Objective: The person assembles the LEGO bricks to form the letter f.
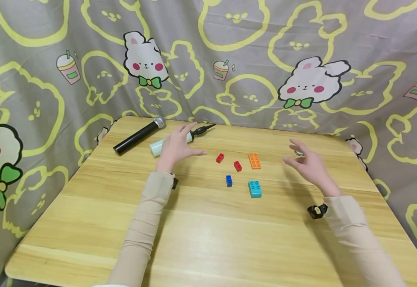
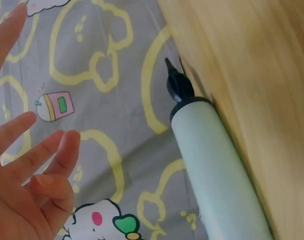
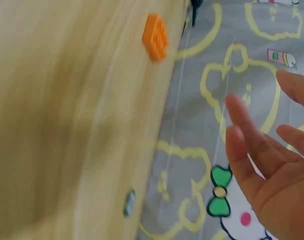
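My left hand (image 1: 178, 146) hovers over the pale mint hand pump (image 1: 156, 148), hiding its middle; its fingers are spread and hold nothing. The pump's black nozzle (image 2: 179, 85) shows in the left wrist view. On the right, my right hand (image 1: 309, 165) is raised above the table with loosely bent fingers and nothing in them. Just behind it lies a small green-and-white object (image 3: 129, 202), mostly covered in the head view. Between the hands lie two red bricks (image 1: 220, 158) (image 1: 237, 166), an orange brick (image 1: 254, 161), a blue brick (image 1: 229, 181) and a teal brick (image 1: 254, 189).
A black microphone (image 1: 136, 137) with a silver head lies at the back left, beside the pump. The wooden table (image 1: 208, 243) ends at the back against a grey patterned curtain (image 1: 194, 40). Dark wrist cameras (image 1: 317, 211) sit under both cuffs.
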The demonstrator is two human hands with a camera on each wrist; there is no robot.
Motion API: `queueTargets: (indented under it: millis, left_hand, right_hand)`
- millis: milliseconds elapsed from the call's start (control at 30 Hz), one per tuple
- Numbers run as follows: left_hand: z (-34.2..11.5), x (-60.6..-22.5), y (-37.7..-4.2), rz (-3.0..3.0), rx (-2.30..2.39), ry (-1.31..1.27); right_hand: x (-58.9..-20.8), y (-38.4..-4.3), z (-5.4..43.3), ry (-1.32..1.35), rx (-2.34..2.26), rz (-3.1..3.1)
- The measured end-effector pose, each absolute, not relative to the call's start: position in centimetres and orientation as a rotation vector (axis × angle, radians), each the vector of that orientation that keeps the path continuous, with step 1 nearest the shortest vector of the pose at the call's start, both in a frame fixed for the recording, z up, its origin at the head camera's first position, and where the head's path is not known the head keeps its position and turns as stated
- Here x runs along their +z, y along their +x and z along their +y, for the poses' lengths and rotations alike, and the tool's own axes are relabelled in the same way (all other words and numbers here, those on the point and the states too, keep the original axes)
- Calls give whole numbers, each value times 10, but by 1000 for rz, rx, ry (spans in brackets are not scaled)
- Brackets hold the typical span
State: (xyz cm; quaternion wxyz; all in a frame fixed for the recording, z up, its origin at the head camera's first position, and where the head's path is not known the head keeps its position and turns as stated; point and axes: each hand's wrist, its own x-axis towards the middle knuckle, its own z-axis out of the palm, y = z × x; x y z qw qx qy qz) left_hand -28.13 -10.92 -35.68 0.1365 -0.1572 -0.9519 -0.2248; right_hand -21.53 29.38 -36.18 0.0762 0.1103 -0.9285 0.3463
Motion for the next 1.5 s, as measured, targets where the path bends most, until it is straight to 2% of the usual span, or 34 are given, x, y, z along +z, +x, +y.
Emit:
queueTargets:
  millis: [433,767,933,1233,1500]
  left_hand:
    - [-92,-382,-290,-2735,-1179,-823]
    - [-70,-393,-313,-2846,-1221,-997]
    - [-59,-402,-329,-2972,-1224,-1077]
    - [-50,-415,-339,-3129,-1106,-1160]
    - [-48,-414,-339,-3144,-990,-1196]
  right_hand:
    - [-384,-215,243,403,1886,-2726]
    - [-394,-200,176,412,2056,-2748]
    - [-407,-199,157,317,2145,-2744]
    - [-427,-199,140,48,2283,-2684]
    - [-435,-204,139,27,2244,-2699]
